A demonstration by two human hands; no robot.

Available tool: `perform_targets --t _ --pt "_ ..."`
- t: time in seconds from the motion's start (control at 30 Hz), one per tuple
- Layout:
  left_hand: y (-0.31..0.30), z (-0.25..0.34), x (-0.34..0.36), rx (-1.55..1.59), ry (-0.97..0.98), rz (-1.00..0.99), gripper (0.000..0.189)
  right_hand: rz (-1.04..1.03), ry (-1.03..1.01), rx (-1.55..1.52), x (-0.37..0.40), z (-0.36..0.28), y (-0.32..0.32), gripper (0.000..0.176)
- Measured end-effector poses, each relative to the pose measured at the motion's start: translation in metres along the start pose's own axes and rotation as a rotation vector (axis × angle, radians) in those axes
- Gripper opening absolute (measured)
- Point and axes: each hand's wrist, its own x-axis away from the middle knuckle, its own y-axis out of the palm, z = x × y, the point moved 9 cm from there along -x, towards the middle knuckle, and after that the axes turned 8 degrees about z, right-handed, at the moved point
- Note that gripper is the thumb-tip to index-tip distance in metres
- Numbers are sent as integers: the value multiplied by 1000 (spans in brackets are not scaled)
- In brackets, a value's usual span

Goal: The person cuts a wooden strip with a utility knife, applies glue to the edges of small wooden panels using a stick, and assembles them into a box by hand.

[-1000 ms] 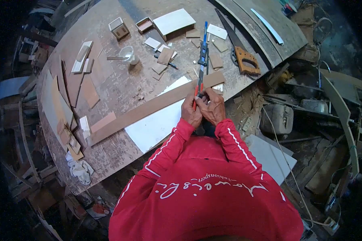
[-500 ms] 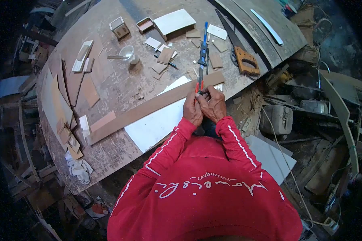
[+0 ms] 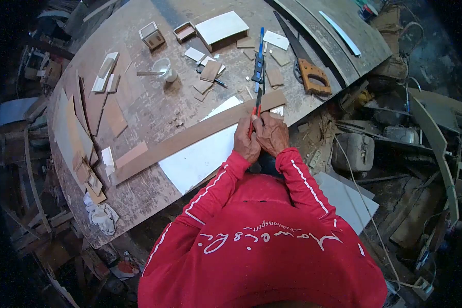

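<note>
Both hands meet at the table's front edge over a slim tool with red grips and a narrow dark end (image 3: pixel 258 108), pointing away from me. My left hand (image 3: pixel 247 141) has its fingers closed around the red part from the left. From the right, my right hand (image 3: pixel 272 134) is curled against the same tool; its fingertips are partly hidden. Just beyond lies a long blue and black tool (image 3: pixel 259 66), in line with the red one. A long brown wooden strip (image 3: pixel 190 135) passes beneath the tool, across a white sheet (image 3: pixel 197 159).
A handsaw (image 3: pixel 313 77) lies at the right of the worktable (image 3: pixel 143 203). Toward the back are a plastic cup (image 3: pixel 165 72), small wooden boxes (image 3: pixel 152 37) and a curved white-topped piece (image 3: pixel 222 26). Wood offcuts (image 3: pixel 115 115) and a white rag (image 3: pixel 104 218) lie left.
The red-gripped tool has turned slightly in my hands, and its narrow end now looks dark instead of grey. My right hand has shifted a little. The things on the table stay put.
</note>
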Motion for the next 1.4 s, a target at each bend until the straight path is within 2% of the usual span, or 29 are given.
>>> perform_targets --t 0.07,0.1,0.17,0.27,0.47,0.6,0.67,0.7,0.77,0.83,0.87,0.97,1.0,1.07,1.17,1.27,1.33,1.37,1.4 --pt "0 3 4 8 79 -4 36 -115 3 166 3 9 14 30" --pt "-1 6 6 11 118 -9 39 -101 -53 174 4 5 11 31" --pt "0 0 7 52 54 38 39 -73 -168 188 5 -6 5 32" --pt "3 1 4 54 2 -5 37 -139 171 73 4 8 -2 35" --pt "5 -5 6 82 1 26 30 -8 -67 -40 6 -11 -22 40" --pt "5 0 7 102 -38 -1 30 -116 3 28 6 -1 -9 43" --pt "6 7 6 105 81 29 31 -177 62 91 7 7 -3 45" --pt "5 10 7 105 141 45 32 -162 10 90 8 9 2 46" --pt "8 -1 10 69 134 48 31 -126 -95 88 11 23 22 49" --pt "9 -11 13 34 83 16 29 -143 -205 215 17 27 32 31" --pt "10 -17 15 17 37 -16 28 -151 -261 277 19 28 38 30" --pt "12 -25 16 -21 -22 -71 29 -173 -235 254 19 39 46 31" --pt "13 -27 17 -33 -32 -83 31 -162 -237 239 19 33 40 32" --pt "10 -16 19 -34 -6 -29 34 -149 -240 198 18 10 21 48" --pt "13 -8 17 13 31 -18 38 -149 -191 59 12 5 3 39" --pt "15 -9 13 88 2 -16 40 -57 308 -123 15 42 1 34" --pt "15 -15 19 165 -34 31 40 -28 290 -403 7 40 8 35" --pt "16 -23 23 101 -63 -14 40 -18 289 -544 8 40 15 36" --pt "17 -30 23 41 -84 -58 39 19 299 -542 6 49 19 37"
